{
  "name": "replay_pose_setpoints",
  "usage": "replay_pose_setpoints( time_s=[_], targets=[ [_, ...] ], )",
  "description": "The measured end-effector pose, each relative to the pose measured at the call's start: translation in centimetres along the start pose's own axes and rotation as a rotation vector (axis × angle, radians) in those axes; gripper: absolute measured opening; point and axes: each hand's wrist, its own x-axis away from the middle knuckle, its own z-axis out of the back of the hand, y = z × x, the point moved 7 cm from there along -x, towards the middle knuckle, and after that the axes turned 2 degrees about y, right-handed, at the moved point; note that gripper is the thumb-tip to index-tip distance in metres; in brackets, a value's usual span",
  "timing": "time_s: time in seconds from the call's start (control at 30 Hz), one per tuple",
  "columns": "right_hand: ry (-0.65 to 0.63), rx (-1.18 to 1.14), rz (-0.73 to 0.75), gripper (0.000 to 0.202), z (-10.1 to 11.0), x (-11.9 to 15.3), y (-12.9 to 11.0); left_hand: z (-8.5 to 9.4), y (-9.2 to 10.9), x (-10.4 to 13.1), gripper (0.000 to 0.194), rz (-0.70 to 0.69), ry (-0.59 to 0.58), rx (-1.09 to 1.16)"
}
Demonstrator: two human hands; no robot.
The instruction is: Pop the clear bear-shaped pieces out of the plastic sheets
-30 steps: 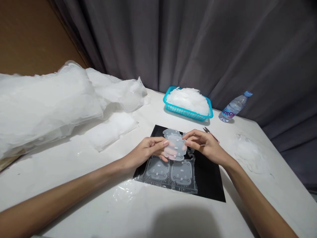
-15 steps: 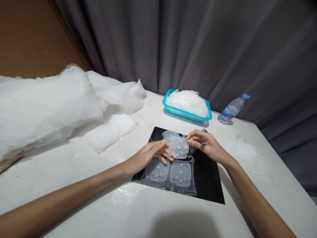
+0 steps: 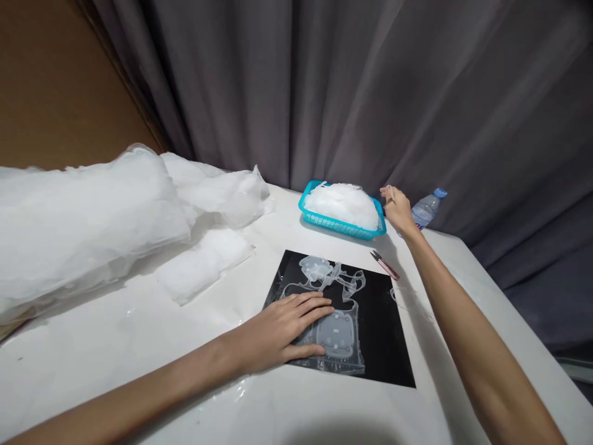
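Note:
My left hand [image 3: 296,324] lies flat with its fingers apart on a clear plastic sheet [image 3: 354,355] with rounded-square shapes, which rests on a black mat [image 3: 386,334]. One shape [image 3: 337,334] shows to the right of its fingertips; others are partly covered by the hand. Loose cut film strips [image 3: 349,281] and a pale frosted piece [image 3: 315,267] lie at the mat's upper part. My right hand [image 3: 397,207] is raised beyond the mat, between the basket and the bottle, fingers curled; something small and pale shows at the fingers, too unclear to name.
A turquoise basket [image 3: 340,227] heaped with white pieces stands at the back. A water bottle [image 3: 427,209] is partly behind my right hand. Small snips [image 3: 385,266] lie by the mat's upper right edge. White-filled bags [image 3: 92,222] cover the left side, with a smaller packet [image 3: 204,266] in front.
My right hand has moved up and away, to between the basket and the bottle. The frosted piece is no longer held up between the hands. My left hand now lies flat on the sheet.

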Motion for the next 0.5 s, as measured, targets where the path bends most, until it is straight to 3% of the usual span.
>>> replay_pose_setpoints(
  time_s=[0.07,0.17,0.3,0.4,0.5],
  targets=[
    [0.013,0.037,0.029,0.055,0.3,1.5,-0.7,0.0,-0.4,-0.1,0.065,-0.014,0.013,-0.032],
    [-0.019,-0.033,0.02,0.071,1.4,6.3,-2.2,0.0,-1.1,-0.6,0.064,-0.02,0.013,-0.089],
    [-0.413,-0.324,-0.089,0.08,1.2,14.7,-4.4,0.4,-1.4,-1.7,0.058,-0.029,0.082,-0.171],
    [-0.577,-0.317,-0.083,0.061,1.4,19.6,-5.8,0.6,-0.5,-1.9,0.04,-0.075,0.133,-0.239],
    [-0.653,-0.25,-0.071,0.031,1.4,22.3,-5.9,0.0,1.0,-1.4,0.039,-0.139,0.077,-0.235]
  ],
)
